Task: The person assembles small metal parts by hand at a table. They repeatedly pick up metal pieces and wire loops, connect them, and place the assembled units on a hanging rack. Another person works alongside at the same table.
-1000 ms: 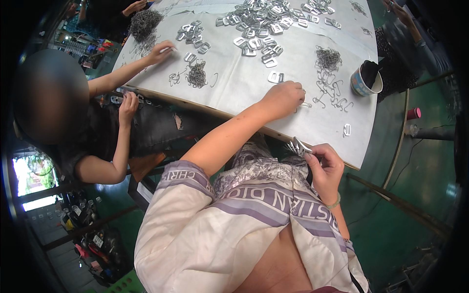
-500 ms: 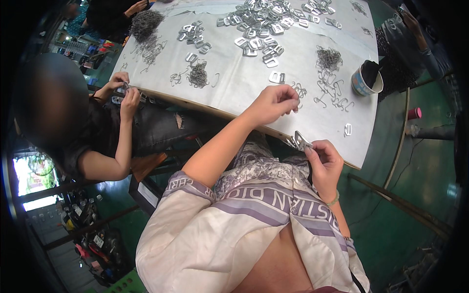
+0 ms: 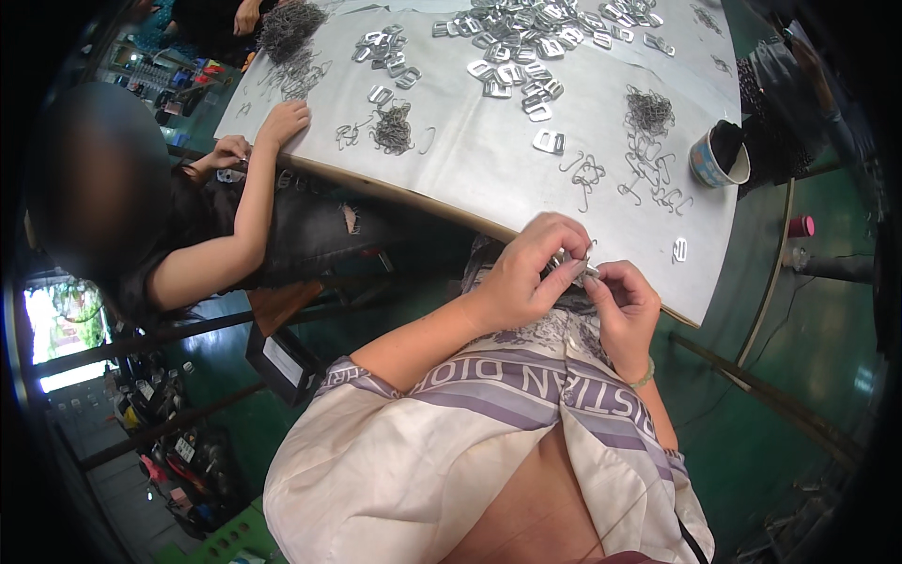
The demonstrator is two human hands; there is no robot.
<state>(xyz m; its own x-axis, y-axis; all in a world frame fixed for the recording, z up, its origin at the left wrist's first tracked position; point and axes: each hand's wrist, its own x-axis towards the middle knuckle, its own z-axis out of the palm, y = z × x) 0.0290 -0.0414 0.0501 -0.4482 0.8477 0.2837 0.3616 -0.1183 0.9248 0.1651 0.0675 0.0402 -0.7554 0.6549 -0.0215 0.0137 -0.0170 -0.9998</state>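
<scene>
Both my hands meet just off the near edge of the white-covered table [image 3: 489, 150]. My right hand [image 3: 628, 303] pinches a silver metal buckle [image 3: 589, 273] between thumb and fingers; the fingers hide most of it. My left hand [image 3: 534, 273] is closed against the same buckle, with a thin bent wire hook [image 3: 593, 248] poking up at its fingertips. How hook and buckle touch is hidden. Beyond my hands lie a small cluster of loose wire hooks [image 3: 587, 171] and a single buckle [image 3: 549, 141]. Another lone buckle [image 3: 679, 250] rests to the right.
A large heap of buckles [image 3: 526, 42] covers the far middle. Wire-hook piles [image 3: 391, 129] [image 3: 649, 113] lie left and right. A paper tub [image 3: 711, 160] with dark cloth stands at the right edge. A co-worker's hand [image 3: 285, 120] reaches onto the table at left.
My left hand has come back from beside the loose hooks to the buckle in my right hand. The co-worker's one hand has moved out onto the tabletop.
</scene>
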